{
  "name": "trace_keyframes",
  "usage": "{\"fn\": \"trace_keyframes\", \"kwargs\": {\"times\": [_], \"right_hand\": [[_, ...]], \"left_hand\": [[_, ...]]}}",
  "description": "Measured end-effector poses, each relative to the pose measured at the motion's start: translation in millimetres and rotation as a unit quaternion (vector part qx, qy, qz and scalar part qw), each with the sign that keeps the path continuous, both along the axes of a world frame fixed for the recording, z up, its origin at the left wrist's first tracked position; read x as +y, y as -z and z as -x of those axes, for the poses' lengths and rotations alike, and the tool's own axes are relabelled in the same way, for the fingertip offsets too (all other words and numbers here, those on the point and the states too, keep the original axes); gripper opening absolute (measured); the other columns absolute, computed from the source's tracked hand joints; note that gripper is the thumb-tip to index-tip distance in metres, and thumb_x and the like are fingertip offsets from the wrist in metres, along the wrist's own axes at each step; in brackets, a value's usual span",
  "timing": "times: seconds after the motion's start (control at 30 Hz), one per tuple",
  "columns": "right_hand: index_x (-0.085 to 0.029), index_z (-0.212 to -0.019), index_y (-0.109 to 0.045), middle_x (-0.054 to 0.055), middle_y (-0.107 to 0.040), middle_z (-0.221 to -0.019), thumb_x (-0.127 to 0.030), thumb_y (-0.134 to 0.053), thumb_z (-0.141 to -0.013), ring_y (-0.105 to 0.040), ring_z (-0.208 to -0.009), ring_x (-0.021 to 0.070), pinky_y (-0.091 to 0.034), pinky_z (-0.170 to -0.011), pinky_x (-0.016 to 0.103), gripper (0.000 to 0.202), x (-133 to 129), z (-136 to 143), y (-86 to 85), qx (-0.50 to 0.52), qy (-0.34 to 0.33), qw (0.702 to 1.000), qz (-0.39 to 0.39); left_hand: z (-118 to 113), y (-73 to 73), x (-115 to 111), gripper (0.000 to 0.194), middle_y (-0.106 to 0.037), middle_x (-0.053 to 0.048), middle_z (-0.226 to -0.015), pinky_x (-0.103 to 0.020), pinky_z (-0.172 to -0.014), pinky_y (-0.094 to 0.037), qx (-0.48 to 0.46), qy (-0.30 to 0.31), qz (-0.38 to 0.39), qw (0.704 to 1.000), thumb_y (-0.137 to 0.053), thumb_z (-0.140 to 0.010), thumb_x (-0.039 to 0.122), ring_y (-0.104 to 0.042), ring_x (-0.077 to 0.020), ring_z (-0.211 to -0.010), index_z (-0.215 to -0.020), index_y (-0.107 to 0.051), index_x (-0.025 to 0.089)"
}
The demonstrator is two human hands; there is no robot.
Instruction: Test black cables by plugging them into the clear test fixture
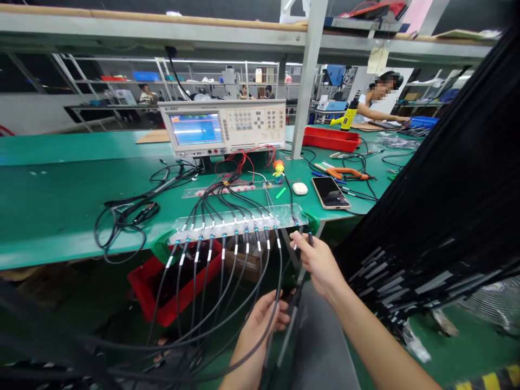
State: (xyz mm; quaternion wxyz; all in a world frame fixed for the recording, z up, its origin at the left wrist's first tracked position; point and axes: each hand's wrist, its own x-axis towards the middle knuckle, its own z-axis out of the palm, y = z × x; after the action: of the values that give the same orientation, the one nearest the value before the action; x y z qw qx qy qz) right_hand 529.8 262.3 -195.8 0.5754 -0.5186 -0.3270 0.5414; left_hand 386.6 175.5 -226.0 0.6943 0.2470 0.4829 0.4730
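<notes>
My right hand (319,262) is closed on a black cable connector at the right end of the clear connector strip (239,222), just below the bench edge. Lower down, my left hand (264,317) has its fingers curled near dark cable ends over my lap; what it holds is too blurred to name. Several black cables (222,260) with white labels and blue tips run from the strip down to the left. Behind it, thin black and red wires lead up to the tester (227,127), whose blue screen is lit.
A phone (331,193), a white case (299,188) and an orange-handled tool (347,173) lie to the right. Coiled cables (125,216) lie left. A red bin (154,303) stands under the bench. Hanging black cables (422,216) fill the right side. A person (379,100) works beyond.
</notes>
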Motion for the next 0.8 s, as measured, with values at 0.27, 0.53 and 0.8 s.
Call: {"fn": "trace_keyframes", "kwargs": {"times": [0.27, 0.53, 0.8], "right_hand": [[-0.015, -0.088, -0.071, -0.002, -0.052, -0.069, -0.048, -0.070, -0.073, -0.026, -0.039, 0.0001, -0.012, -0.031, 0.014, 0.036, 6, -9, -1.2, 0.073, -0.038, 0.997, 0.010], [-0.013, -0.082, -0.064, -0.006, -0.042, -0.059, -0.030, -0.059, -0.083, -0.025, -0.038, 0.0018, -0.015, -0.028, 0.010, 0.017, 14, -12, -7.3, 0.234, -0.070, 0.967, 0.067], [-0.014, -0.084, -0.059, -0.008, -0.040, -0.057, -0.026, -0.056, -0.086, -0.023, -0.035, 0.0019, -0.016, -0.027, 0.010, 0.012, 14, -6, -13.9, 0.306, -0.064, 0.947, 0.072]], "left_hand": [[1, -13.2, -6, 0.038, -0.074, -0.006, -0.086, -0.029, -0.079, -0.049, 0.011, 0.012, 0.023, 1.000, -0.073, -0.069, 0.041, -0.066, -0.0156, -0.075, -0.101, -0.070, 0.020], [-1, -16.9, -8, 0.035, -0.073, -0.005, -0.083, -0.027, -0.078, -0.050, -0.032, 0.003, 0.040, 0.999, -0.074, -0.069, 0.037, -0.066, -0.0154, -0.077, -0.100, -0.071, 0.020], [1, -10.6, -3, 0.035, -0.073, -0.005, -0.082, -0.026, -0.075, -0.051, -0.049, 0.010, 0.037, 0.998, -0.074, -0.069, 0.037, -0.066, -0.0144, -0.075, -0.099, -0.070, 0.020]]}}
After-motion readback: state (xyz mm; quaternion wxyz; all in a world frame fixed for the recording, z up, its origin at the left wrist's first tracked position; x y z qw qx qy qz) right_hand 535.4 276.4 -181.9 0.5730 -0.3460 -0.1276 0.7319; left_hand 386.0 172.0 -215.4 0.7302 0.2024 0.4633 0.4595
